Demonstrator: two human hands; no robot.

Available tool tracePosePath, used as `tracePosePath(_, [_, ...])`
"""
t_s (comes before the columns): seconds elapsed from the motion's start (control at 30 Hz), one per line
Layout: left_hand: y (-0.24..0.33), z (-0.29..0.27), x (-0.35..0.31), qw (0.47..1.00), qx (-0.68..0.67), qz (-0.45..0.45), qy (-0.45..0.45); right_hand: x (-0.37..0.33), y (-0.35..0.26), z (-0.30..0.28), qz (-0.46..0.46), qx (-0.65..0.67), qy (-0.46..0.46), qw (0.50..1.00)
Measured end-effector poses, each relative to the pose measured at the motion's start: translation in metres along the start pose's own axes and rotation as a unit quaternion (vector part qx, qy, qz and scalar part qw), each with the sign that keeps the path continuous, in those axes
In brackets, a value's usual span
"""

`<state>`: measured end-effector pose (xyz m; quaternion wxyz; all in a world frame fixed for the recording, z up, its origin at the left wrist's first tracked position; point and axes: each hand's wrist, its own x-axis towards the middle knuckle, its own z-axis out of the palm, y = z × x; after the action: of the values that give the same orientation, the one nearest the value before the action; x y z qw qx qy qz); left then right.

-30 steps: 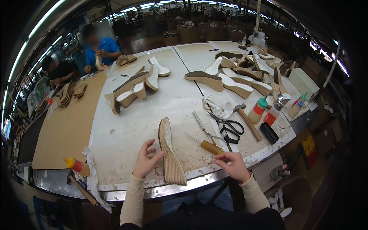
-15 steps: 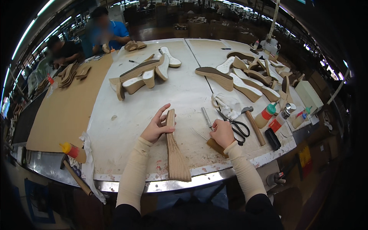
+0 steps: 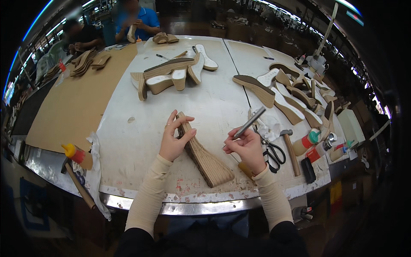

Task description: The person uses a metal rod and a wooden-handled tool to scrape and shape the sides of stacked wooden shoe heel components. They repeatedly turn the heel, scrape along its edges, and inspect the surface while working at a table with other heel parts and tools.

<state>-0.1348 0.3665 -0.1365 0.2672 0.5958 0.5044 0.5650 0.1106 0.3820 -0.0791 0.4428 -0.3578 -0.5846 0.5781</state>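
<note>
My left hand [image 3: 173, 139] grips the narrow upper end of a wedge shoe sole [image 3: 212, 165], which has woven rope-like sides. The sole stands tilted on the table, its thick heel end down near the front edge. Held in my right hand [image 3: 246, 147], a silver pen-shaped tool [image 3: 251, 121] points up and to the right, clear of the sole. Its lower end is hidden by my fingers. Under that hand lies a tool with a brown handle [image 3: 245, 168], partly covered. Black-handled scissors [image 3: 275, 155] lie just right of my right hand.
At right are a hammer [image 3: 293, 152], a black case [image 3: 307, 170], squeeze bottles [image 3: 307, 141] and a white cloth [image 3: 270, 124]. Wedge soles lie in a left pile [image 3: 169, 68] and right pile [image 3: 289, 100]. Another hammer [image 3: 80, 187] and a yellow-capped bottle [image 3: 78, 156] sit left. Two people work at far left.
My right hand has picked the silver pen-shaped tool up off the table and lifted it. The sole has turned, its heel end swinging to the right and showing more of its woven side.
</note>
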Motion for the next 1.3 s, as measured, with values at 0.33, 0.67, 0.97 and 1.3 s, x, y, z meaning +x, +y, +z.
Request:
tracePosePath(0.33, [0.01,-0.01,-0.003,0.989,-0.013,-0.013,-0.144,-0.009,0.028,0.036,-0.13,-0.114,-0.056,0.983])
tracePosePath(0.67, [0.018,-0.009,-0.002,0.981,0.068,-0.048,-0.173,-0.018,0.032,0.034,-0.147,-0.14,-0.064,0.977])
tracePosePath(0.97, [0.021,-0.005,-0.006,0.987,0.06,-0.004,-0.15,-0.019,0.026,0.035,-0.193,-0.194,-0.071,0.959])
tracePosePath(1.3, [0.02,-0.001,-0.005,0.987,0.099,0.002,-0.128,-0.017,0.032,0.035,-0.213,-0.185,-0.064,0.957])
